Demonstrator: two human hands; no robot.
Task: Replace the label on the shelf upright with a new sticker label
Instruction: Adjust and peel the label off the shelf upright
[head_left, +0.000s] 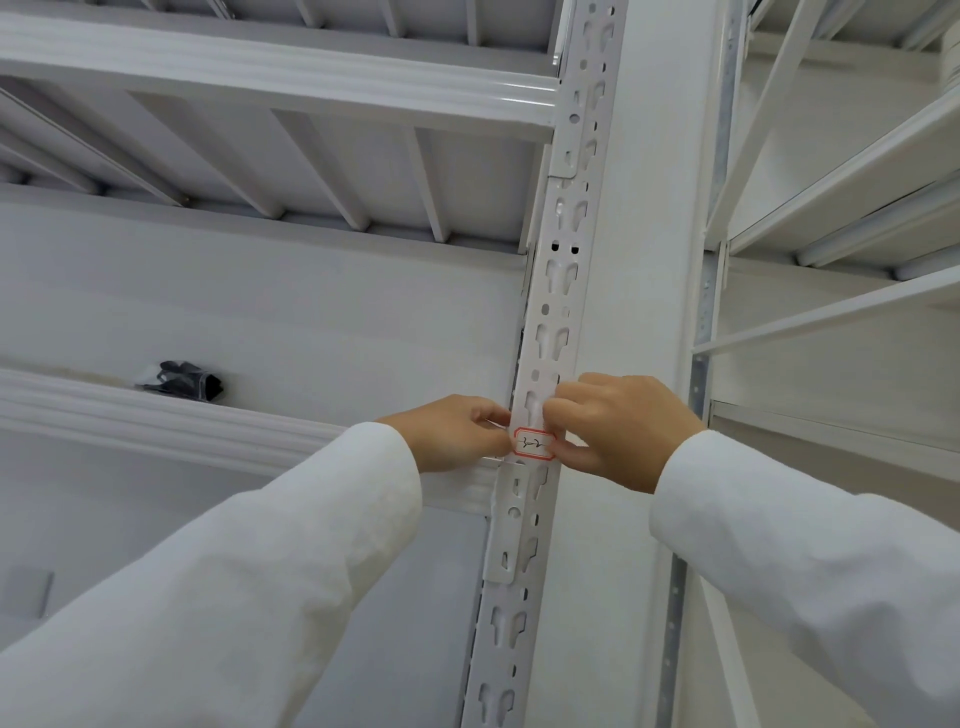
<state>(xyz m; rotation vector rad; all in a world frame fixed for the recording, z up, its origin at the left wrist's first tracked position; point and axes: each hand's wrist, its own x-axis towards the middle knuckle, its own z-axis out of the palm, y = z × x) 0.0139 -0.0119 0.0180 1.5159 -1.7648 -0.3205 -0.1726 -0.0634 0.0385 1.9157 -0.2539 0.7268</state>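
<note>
The shelf upright (558, 291) is painted sheet metal, white and smooth with a faint sheen, punched with rows of slots; the shelf beam (280, 85) beside it has the same painted metal finish, glossier along its rounded ribs. The label (534, 444) on the upright is matt white paper with a printed red border and handwritten ink marks. Both sleeves (260, 577) are white woven cloth, matt and slightly creased, and the black bundle (182, 382) on the lower shelf looks like glossy, crinkled plastic film.
</note>
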